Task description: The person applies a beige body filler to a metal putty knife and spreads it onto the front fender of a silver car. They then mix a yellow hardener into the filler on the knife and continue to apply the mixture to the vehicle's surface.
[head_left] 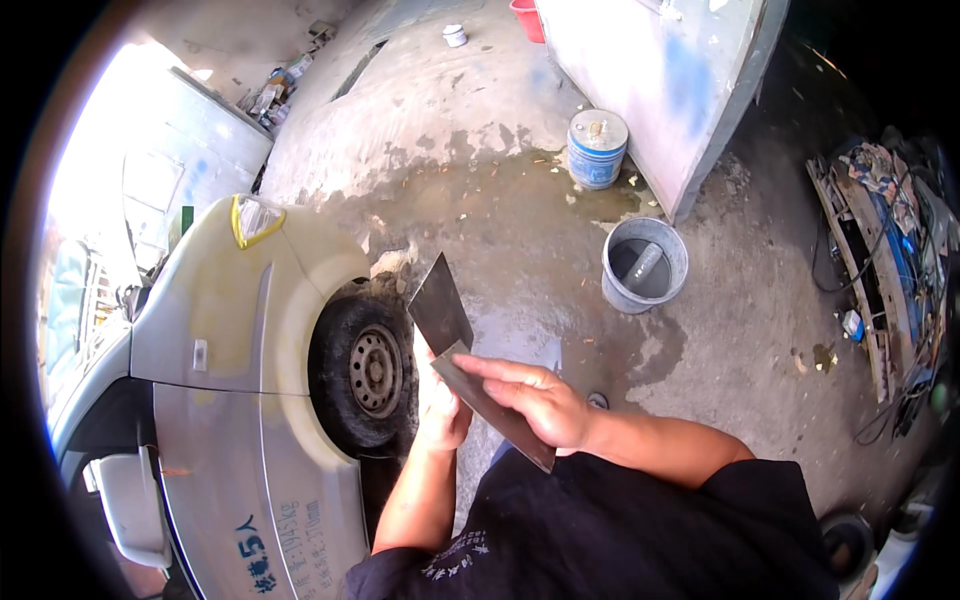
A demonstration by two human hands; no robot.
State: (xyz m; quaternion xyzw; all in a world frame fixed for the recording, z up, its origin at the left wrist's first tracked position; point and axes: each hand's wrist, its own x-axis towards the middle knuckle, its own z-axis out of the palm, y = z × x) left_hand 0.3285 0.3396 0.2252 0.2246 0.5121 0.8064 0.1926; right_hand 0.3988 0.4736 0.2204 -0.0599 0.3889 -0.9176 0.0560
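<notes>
In the middle of the view, my left hand (442,405) is closed on a dark rectangular metal scraper (440,305), held upright with its wide blade raised. My right hand (535,405) grips a second flat metal scraper (505,430), tilted diagonally across the first one, with fingers laid along its upper side. The two scrapers meet or overlap near my left fingers. Just left of my hands is a van's front fender (230,320), with pale yellowish patches and a taped headlight (255,220), above a steel wheel (376,370).
A grey bucket (620,300) holding liquid and a cylinder stands right-front on the wet concrete floor (680,370). Behind it are a blue-banded drum (597,160) and a leaning white panel (640,70). Cluttered boards and cables (870,290) line the right; a red tub (528,20) is farther back.
</notes>
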